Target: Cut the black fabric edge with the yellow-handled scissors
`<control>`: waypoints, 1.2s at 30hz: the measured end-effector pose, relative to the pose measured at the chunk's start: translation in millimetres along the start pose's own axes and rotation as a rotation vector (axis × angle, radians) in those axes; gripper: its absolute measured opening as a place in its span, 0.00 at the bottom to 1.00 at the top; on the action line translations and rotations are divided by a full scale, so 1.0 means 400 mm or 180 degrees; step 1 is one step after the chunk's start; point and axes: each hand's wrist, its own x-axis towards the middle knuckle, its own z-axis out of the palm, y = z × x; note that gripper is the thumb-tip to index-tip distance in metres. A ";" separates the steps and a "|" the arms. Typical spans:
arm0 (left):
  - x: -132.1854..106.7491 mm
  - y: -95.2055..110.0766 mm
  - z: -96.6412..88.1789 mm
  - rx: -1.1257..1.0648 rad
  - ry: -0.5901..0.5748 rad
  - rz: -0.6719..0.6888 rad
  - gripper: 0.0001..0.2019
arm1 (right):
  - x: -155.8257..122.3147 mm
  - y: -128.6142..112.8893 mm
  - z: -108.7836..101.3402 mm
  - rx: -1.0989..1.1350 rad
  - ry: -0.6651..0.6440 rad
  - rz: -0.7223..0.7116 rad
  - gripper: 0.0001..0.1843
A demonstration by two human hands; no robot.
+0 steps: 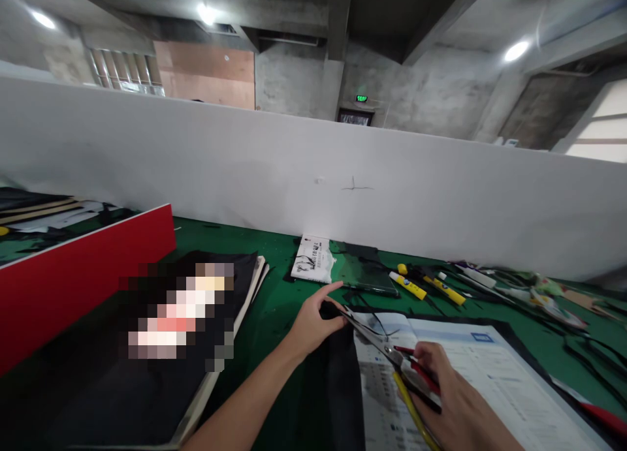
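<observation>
My right hand is closed around the scissors, whose handles show red, black and yellow. Their metal blades point up and left across the corner of an open printed booklet. A black sheet lies under the booklet and sticks out around its edges. At that sheet's upper left corner, my left hand pinches the black material between thumb and fingers, with one finger stretched out. The blade tips come close to this pinch; whether they touch the sheet I cannot tell. A thin black strip curls beside the blades.
A dark-covered stack lies on the left, its top blurred out, beside a red panel. Behind my hands are a white-and-green book, yellow glue tubes and black scraps. A white partition closes off the green table's back.
</observation>
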 end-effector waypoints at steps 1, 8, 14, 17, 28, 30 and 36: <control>0.000 -0.001 0.000 -0.0002 -0.0010 -0.0012 0.33 | 0.001 -0.001 0.002 0.0015 0.0006 -0.0025 0.16; -0.002 -0.009 0.002 0.0014 -0.0026 -0.0054 0.33 | 0.011 0.000 0.017 -0.0147 0.0253 -0.0292 0.16; -0.004 -0.007 0.003 0.0013 -0.0080 -0.0027 0.34 | 0.017 0.010 0.019 -0.0380 0.0526 -0.0576 0.16; -0.003 -0.004 0.003 0.0054 -0.0074 -0.0001 0.34 | 0.017 0.009 0.016 -0.0426 0.0582 -0.0712 0.16; -0.004 0.003 0.001 0.0187 -0.0042 -0.0031 0.34 | 0.022 0.020 0.011 -0.0783 0.0730 -0.1034 0.19; -0.004 0.004 0.001 0.0198 -0.0047 -0.0040 0.34 | 0.021 0.019 0.009 -0.0891 0.0785 -0.1099 0.18; -0.004 0.006 -0.001 0.0284 -0.0033 -0.0076 0.34 | 0.025 0.019 0.011 -0.1309 0.0872 -0.1282 0.17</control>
